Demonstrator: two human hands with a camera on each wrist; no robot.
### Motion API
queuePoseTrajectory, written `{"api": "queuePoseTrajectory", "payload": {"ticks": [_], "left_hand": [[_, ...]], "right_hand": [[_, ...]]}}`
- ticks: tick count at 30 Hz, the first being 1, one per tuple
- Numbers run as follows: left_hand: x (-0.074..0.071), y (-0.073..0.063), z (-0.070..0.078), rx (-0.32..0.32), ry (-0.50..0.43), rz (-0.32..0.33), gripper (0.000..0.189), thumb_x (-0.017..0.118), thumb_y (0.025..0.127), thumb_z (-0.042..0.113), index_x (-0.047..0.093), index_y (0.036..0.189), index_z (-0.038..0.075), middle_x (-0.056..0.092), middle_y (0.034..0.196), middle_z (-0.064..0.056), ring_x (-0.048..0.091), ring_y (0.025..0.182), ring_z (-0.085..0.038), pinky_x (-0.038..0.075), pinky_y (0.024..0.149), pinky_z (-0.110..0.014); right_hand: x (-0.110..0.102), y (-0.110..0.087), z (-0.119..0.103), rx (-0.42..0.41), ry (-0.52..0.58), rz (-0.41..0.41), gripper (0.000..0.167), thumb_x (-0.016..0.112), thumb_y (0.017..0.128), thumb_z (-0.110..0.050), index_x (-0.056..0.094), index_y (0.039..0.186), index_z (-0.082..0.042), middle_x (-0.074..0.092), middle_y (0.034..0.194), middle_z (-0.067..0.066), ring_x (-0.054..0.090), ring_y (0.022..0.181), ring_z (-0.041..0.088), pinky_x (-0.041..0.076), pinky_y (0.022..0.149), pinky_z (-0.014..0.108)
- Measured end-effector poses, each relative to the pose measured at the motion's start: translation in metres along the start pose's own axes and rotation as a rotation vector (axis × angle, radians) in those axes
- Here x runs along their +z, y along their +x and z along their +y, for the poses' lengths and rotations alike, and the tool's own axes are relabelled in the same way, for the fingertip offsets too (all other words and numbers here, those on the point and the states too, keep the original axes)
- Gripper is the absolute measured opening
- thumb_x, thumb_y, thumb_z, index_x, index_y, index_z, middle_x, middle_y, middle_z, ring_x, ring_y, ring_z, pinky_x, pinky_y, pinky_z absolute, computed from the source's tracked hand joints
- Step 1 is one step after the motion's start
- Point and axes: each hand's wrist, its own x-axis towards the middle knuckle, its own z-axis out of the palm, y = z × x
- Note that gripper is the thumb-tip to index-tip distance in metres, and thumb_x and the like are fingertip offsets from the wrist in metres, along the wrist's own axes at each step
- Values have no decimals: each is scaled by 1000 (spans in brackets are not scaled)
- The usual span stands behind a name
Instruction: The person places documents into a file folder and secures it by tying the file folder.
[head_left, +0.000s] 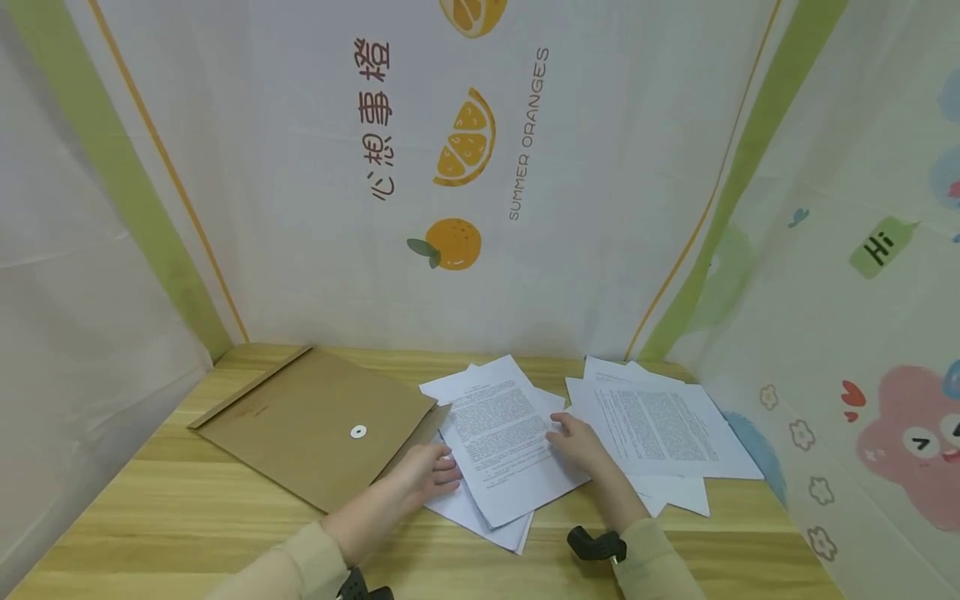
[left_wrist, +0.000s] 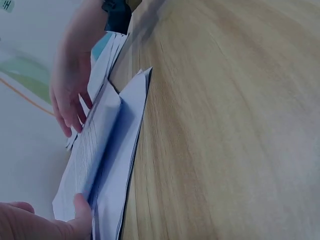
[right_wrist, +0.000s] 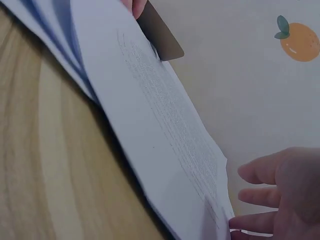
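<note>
A loose stack of printed sheets (head_left: pixel 501 433) lies askew in the middle of the table, its top page crossing the ones beneath. My left hand (head_left: pixel 423 477) is at the stack's left edge; in the left wrist view its thumb (left_wrist: pixel 81 215) touches the side of the upper sheets. At the opposite edge, my right hand (head_left: pixel 579 442) has its fingers extended and spread, the fingertips close to the paper. The right wrist view shows these fingers (right_wrist: pixel 262 197) separated, with nothing gripped; whether the lowest ones touch the sheets I cannot tell.
A brown paper document envelope (head_left: pixel 300 417) with a white round button (head_left: pixel 358 432) lies on the left, beside the left hand. Another fanned pile of printed papers (head_left: pixel 667 425) is on the right. Printed fabric (head_left: pixel 315 250) surrounds the wooden table (head_left: pixel 142 517).
</note>
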Motion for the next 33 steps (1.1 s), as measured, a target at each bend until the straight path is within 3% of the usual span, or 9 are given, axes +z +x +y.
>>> {"api": "queuePoseTrajectory", "payload": {"ticks": [8, 17, 25, 33], "left_hand": [[5, 17, -12, 8, -28, 64, 44, 35, 96, -4, 19, 130, -27, 37, 124, -48, 45, 117, -55, 42, 96, -53], [7, 24, -28, 4, 69, 24, 40, 35, 91, -12, 29, 129, -19, 60, 102, -28, 65, 94, -37, 53, 83, -45], [6, 22, -26, 36, 72, -22, 50, 36, 89, -14, 22, 137, -18, 59, 107, -27, 64, 97, -37, 52, 85, -45], [7, 19, -15, 74, 111, -73, 56, 39, 90, -11, 22, 143, -12, 59, 111, -24, 65, 93, -30, 53, 84, -41]], "right_hand": [[0, 4, 3, 29, 40, 54, 40, 55, 93, -12, 52, 128, 7, 56, 121, 28, 53, 111, 42, 43, 93, 52], [-5, 4, 4, 88, 145, 93, 41, 56, 89, -6, 51, 128, 7, 57, 119, 27, 53, 111, 43, 43, 94, 52], [-11, 1, 11, 97, 228, 132, 52, 57, 77, 5, 53, 128, 5, 60, 112, 22, 58, 103, 37, 46, 88, 47], [-24, 1, 16, 165, 316, 138, 53, 62, 86, -7, 47, 136, 1, 59, 118, 25, 59, 105, 38, 49, 87, 46]]}}
